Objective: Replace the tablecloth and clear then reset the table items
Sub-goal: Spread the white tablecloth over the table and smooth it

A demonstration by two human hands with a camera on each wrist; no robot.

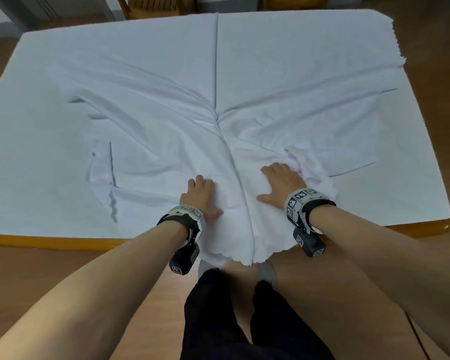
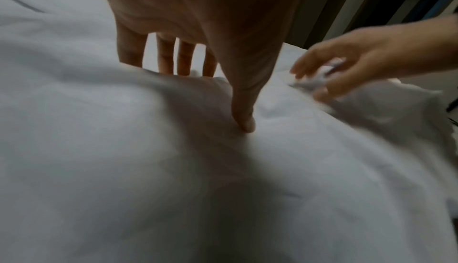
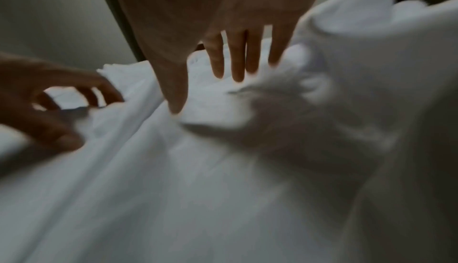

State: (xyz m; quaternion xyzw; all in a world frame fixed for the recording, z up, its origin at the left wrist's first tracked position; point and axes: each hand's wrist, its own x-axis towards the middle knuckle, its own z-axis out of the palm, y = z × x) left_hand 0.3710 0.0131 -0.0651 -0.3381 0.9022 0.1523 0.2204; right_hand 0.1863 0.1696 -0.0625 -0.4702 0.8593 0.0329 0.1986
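Observation:
A white tablecloth [image 1: 166,74] covers the wooden table [image 1: 50,241] and is creased toward the near edge. A scalloped hem [image 1: 244,257] hangs over that edge in the middle. My left hand [image 1: 202,196] rests on the cloth left of the centre fold, fingers arched, fingertips and thumb pressing down [image 2: 244,118]. My right hand [image 1: 281,183] lies flat with spread fingers on the cloth [image 3: 173,188] right of the fold, against a bunched heap [image 1: 315,175]. Neither hand visibly pinches fabric. The wrist views are blurred.
A doubled-over flap of cloth [image 1: 100,162] lies at the left. Two wooden chairs [image 1: 156,3] [image 1: 291,2] stand at the far side. The table's bare corner [image 1: 442,226] shows at the near right. My legs in black trousers [image 1: 244,320] stand on the wooden floor.

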